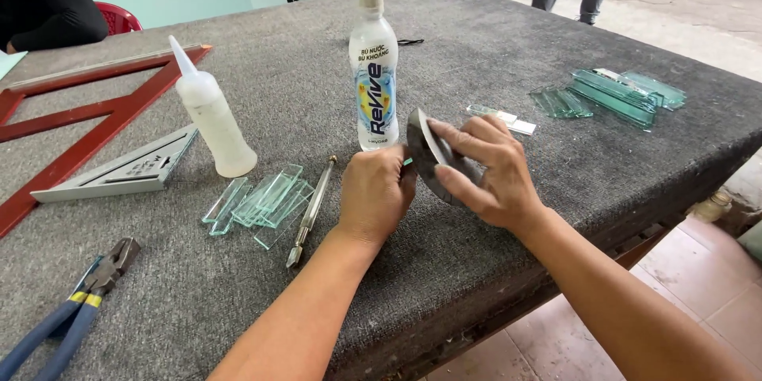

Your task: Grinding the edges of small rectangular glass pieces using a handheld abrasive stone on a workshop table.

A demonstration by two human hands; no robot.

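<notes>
Grey felt table [492,55]: right hand [486,175] clamped on grey stone [426,151], left hand [375,194] perhaps pinching glass.

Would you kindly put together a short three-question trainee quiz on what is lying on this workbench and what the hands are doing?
1. True or false: the right hand grips a dark curved stone.
2. Which lies nearest the left hand? A) blue-handled pliers B) glass cutter C) red frame
3. Fill in: the clear strips between the squeeze bottle and the glass cutter are made of ____.

Key: 1 true; 2 B; 3 glass. The left hand pinches something small against the stone; what it is cannot be told.
</notes>
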